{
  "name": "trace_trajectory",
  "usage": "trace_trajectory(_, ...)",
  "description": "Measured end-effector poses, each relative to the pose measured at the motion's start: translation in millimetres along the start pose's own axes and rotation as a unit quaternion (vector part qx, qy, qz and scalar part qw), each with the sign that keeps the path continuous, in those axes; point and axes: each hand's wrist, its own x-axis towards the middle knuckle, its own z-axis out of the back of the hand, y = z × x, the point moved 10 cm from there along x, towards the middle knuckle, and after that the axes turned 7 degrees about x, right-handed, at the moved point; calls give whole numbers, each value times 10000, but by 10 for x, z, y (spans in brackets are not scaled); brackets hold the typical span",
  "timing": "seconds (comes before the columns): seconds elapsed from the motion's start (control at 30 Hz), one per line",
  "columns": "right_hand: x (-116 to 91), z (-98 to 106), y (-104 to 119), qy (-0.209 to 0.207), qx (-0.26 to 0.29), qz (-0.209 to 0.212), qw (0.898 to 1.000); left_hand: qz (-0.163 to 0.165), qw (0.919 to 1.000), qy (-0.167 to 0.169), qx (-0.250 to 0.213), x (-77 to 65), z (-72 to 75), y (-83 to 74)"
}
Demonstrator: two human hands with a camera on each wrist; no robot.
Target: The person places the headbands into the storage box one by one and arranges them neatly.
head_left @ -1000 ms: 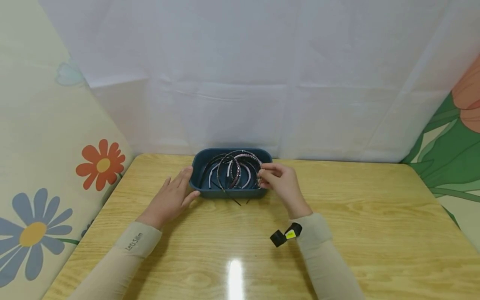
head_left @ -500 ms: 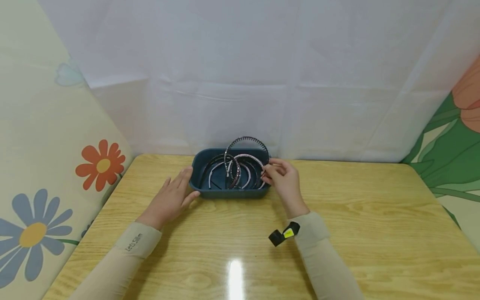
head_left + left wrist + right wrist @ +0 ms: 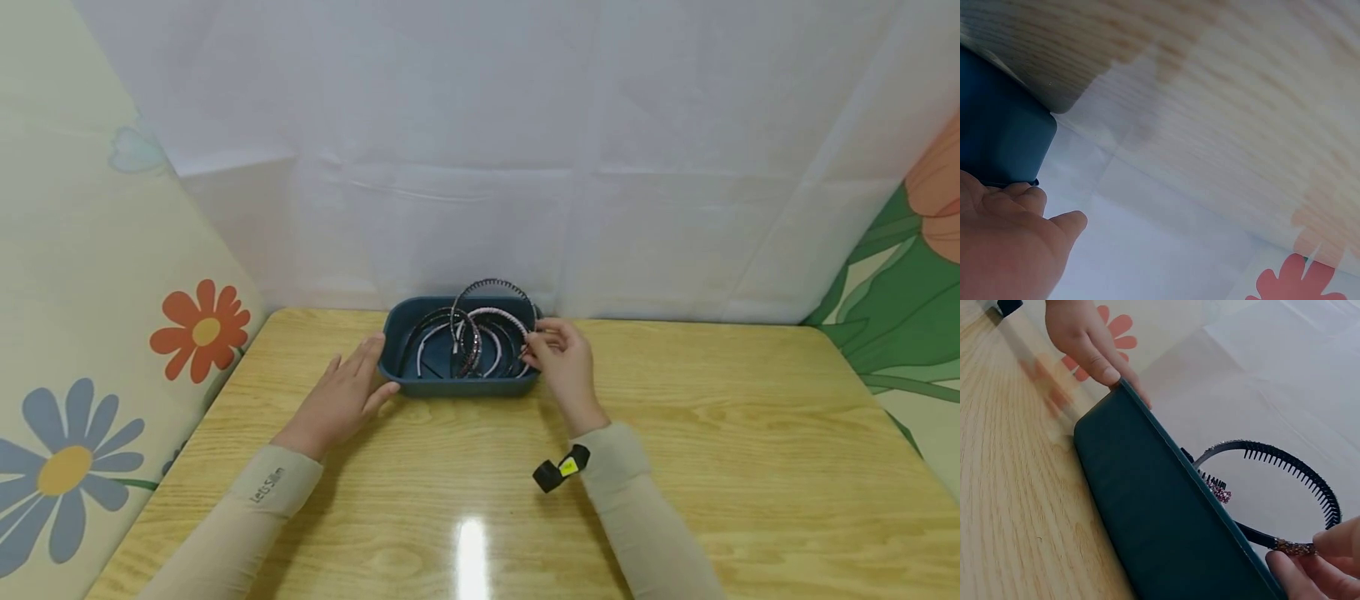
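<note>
My right hand (image 3: 564, 367) pinches a glittery black toothed headband (image 3: 491, 282) at the right end of a dark blue box (image 3: 465, 388). In the right wrist view the toothed headband (image 3: 1300, 467) arches above the box rim, with a sparkly patch near the thumb and fingertips. Several other headbands lie in the box, among them a pale pink one (image 3: 504, 314) and dark glittery ones; they overlap. At the box's left end rests my left hand (image 3: 341, 400), its fingers extended along the wall. The left wrist view shows that hand (image 3: 1016, 244) touching the box (image 3: 1007, 131).
The box stands at the back of a wooden table (image 3: 390, 500), close to a white cloth backdrop (image 3: 465, 225). Flower-printed walls flank both sides. A small black device (image 3: 558, 468) is strapped to the right wrist.
The toothed headband has swung up from hanging over the front rim to standing above the back rim, then dipped slightly. The right hand moved a little right, then slightly back. The left hand stayed put.
</note>
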Motion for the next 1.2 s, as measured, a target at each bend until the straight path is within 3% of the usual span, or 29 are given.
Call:
trace_trajectory(0.4,0,48,-13,-199,-671,-90,9975,3,10000,45,-59,2,9,-4)
trace_trajectory(0.7,5,88,47,-276,-1077,138,9937,-17,9999,70,-71,14,9,-6)
trace_trajectory(1.2,-23,72,-41,63,-1078,151,9940,-12,9999,125,-12,-12,-75,61)
